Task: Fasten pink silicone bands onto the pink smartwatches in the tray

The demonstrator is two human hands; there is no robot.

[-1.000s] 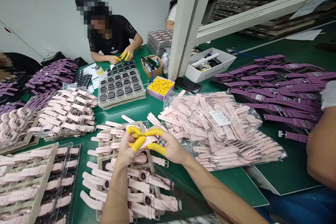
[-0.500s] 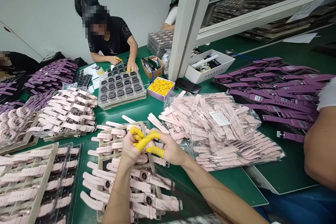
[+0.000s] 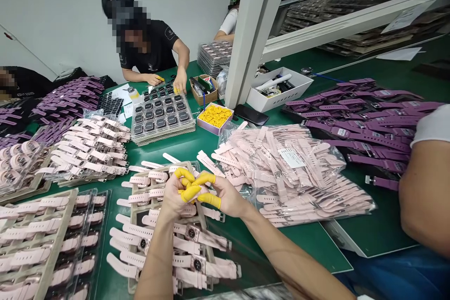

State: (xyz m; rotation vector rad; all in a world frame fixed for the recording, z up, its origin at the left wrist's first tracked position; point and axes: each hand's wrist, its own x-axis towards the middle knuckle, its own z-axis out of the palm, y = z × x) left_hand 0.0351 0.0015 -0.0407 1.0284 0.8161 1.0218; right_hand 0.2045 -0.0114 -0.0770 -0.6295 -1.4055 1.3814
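Yellow finger covers are on the fingertips of both my hands, which meet above a tray of pink-strapped watches. My left hand is closed, with thumb and fingers pinched round a small pink piece that is mostly hidden. From the right, my right hand closes its fingertips on the same spot, touching the left fingers. Which part of the piece each hand grips cannot be made out. Pink watches with straps spread lie under my forearms. Just right of my hands is a plastic bag of pink straps.
More pink watch trays stand at the left. Ahead are stacked trays of dark watch faces, a box of yellow finger covers, a phone and a white post. A person works opposite; another person's arm is at the right.
My hands stay together, with slight finger movement. The person opposite has shifted one hand over the trays. The arm at the right edge reaches slightly further into view.
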